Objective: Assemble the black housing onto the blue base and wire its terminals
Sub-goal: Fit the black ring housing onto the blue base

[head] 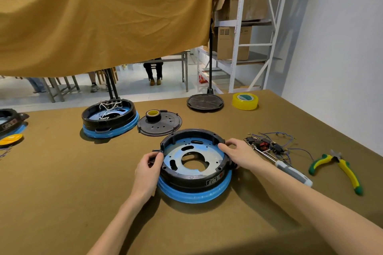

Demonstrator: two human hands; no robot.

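Observation:
A black ring-shaped housing [192, 178] sits on top of the blue base [194, 194] in the middle of the brown table. Inside it a bluish metal plate [213, 155] with slots and a central hole shows. My left hand [148, 168] grips the housing's left rim, thumb and fingers curled round a small tab. My right hand [236, 152] holds the right rim, fingers over the edge. A bundle of wires and terminals [267, 145] lies just right of my right hand.
A screwdriver [290, 168] and green-yellow pliers [339, 168] lie to the right. Behind are a wired black-and-blue unit [109, 119], a black lid [163, 125] carrying a small tape roll [153, 114], another black disc [205, 102] and yellow tape [245, 101]. A mustard cloth [103, 16] hangs above.

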